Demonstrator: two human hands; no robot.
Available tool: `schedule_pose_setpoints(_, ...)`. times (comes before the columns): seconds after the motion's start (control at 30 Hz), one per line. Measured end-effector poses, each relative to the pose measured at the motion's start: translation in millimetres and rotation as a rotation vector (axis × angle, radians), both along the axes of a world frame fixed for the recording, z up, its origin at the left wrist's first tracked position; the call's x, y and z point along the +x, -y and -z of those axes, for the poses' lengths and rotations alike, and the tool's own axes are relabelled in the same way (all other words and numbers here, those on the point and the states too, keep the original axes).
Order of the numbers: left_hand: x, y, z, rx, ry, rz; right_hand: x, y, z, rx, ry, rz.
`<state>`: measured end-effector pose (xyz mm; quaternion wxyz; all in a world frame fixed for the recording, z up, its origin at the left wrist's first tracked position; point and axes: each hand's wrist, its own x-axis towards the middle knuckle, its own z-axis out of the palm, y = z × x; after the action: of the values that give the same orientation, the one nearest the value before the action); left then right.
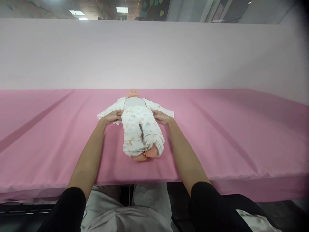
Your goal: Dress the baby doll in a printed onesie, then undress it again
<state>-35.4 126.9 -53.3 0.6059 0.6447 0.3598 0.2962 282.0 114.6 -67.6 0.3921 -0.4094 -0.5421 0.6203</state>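
Observation:
A baby doll (133, 93) lies on its back on the pink table cover (217, 129), head away from me, bare feet (147, 154) toward me. It wears white printed trousers (139, 129); an open white printed jacket (108, 111) is spread under it. My left hand (113, 116) grips the trousers' waistband at the doll's left side. At the other hip my right hand (160, 116) holds the same waistband. The fingers of both hands are curled on the cloth.
A pale pink wall panel (154, 54) rises right behind the table. The table's front edge (229, 178) runs just before my lap. A bit of white printed cloth (256, 222) lies at the lower right, below the table.

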Motion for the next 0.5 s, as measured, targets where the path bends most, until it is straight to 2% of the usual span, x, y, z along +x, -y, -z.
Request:
schedule_pose_setpoints(0.2,4.8,-1.4,6.0,0.030,0.014,-0.076,4.2,-6.8,11.8,-0.001,-0.118,-0.074)
schedule_pose_setpoints(0.33,3.8,-3.7,6.3,0.025,-0.029,-0.104,3.8,-5.5,8.5,0.010,-0.028,-0.041)
schedule_pose_setpoints(0.5,1.0,-6.2,-4.0,0.035,-0.242,-0.092,-1.2,-0.3,-2.7,0.024,0.098,-0.050)
